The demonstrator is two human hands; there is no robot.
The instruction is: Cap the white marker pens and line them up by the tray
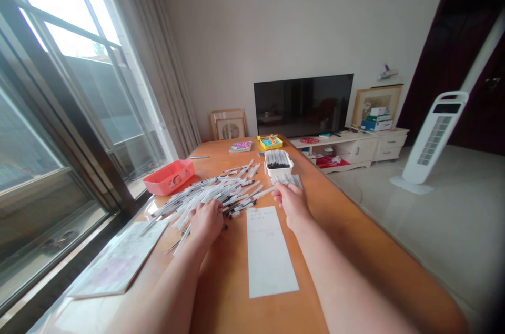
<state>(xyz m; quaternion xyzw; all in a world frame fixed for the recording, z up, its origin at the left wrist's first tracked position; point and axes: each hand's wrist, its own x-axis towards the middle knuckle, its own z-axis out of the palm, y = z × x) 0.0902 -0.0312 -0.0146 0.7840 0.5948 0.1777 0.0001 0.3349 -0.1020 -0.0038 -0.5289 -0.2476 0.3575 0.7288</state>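
Note:
A big pile of white pens with black tips (213,193) lies spread across the orange wooden table (339,229). My left hand (205,220) rests on the near edge of the pile, fingers curled over some pens. My right hand (291,201) is closed on a bundle of pens (288,180) just in front of a white tray (278,162) filled with pens. A long white paper strip (269,250) lies between my forearms.
A pink basket (169,176) stands at the table's left edge by the window. A large sheet (118,260) lies at the near left. A book (240,147) and a yellow box (270,142) sit at the far end. A TV, cabinet and tower fan (432,137) stand beyond.

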